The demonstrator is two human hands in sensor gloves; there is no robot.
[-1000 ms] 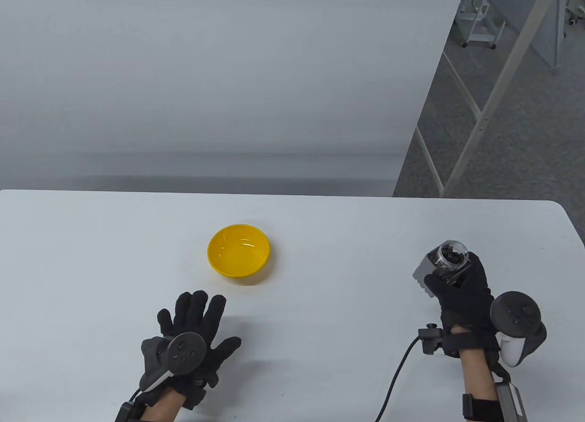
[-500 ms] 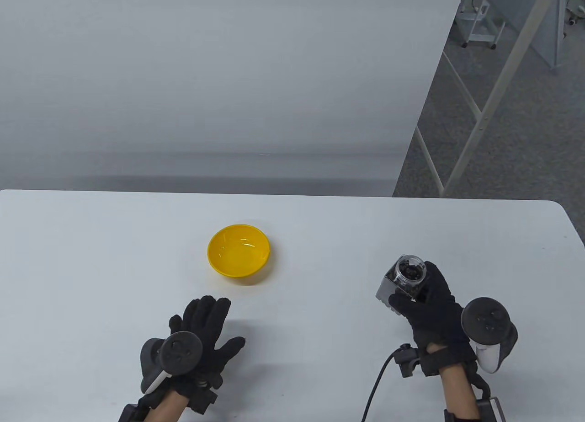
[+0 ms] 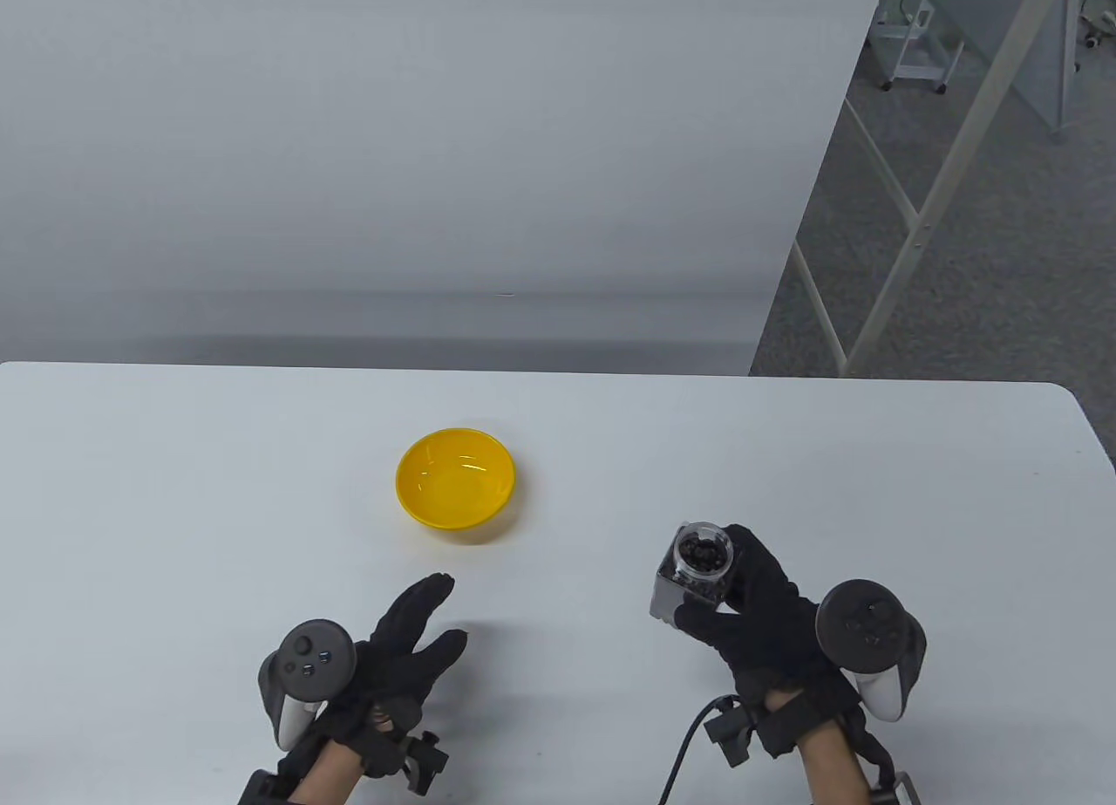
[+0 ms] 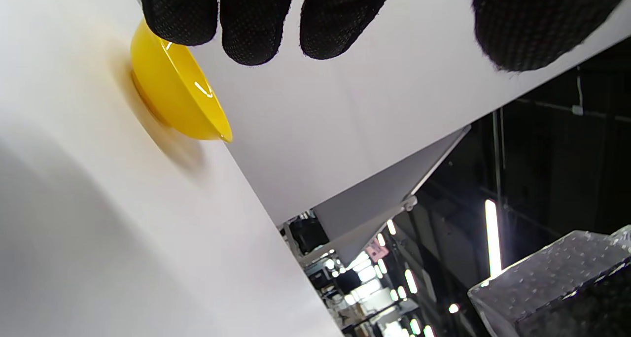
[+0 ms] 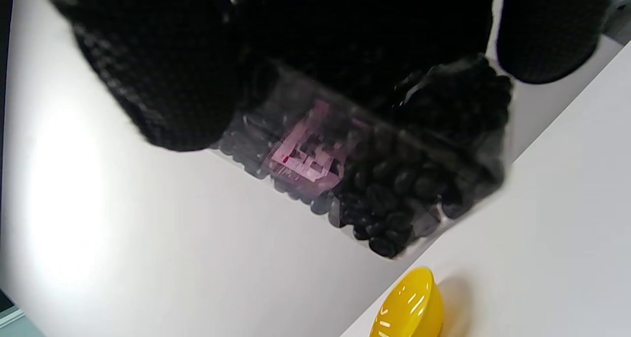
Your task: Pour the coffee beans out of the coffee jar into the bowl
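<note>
An empty yellow bowl (image 3: pixel 456 477) stands on the white table (image 3: pixel 174 491); it also shows in the left wrist view (image 4: pixel 172 95) and the right wrist view (image 5: pixel 409 307). My right hand (image 3: pixel 750 609) grips a clear open coffee jar (image 3: pixel 693 571) with dark beans inside, held above the table, right of and nearer than the bowl. In the right wrist view the jar (image 5: pixel 374 179) fills the frame under my fingers (image 5: pixel 162 81). My left hand (image 3: pixel 405 635) is empty, fingers extended, turned on edge near the table's front, below the bowl. A corner of the jar (image 4: pixel 557 278) shows in the left wrist view.
The table's far edge (image 3: pixel 375 367) runs behind the bowl, with a grey wall beyond. The table's right edge (image 3: pixel 1094 439) borders a carpeted floor with metal frame legs (image 3: pixel 915 229). A black cable (image 3: pixel 689 744) hangs from my right wrist.
My right hand has carried the jar left and toward the front, closer to the bowl's side. My left hand has drawn back a little and rolled from flat onto its edge.
</note>
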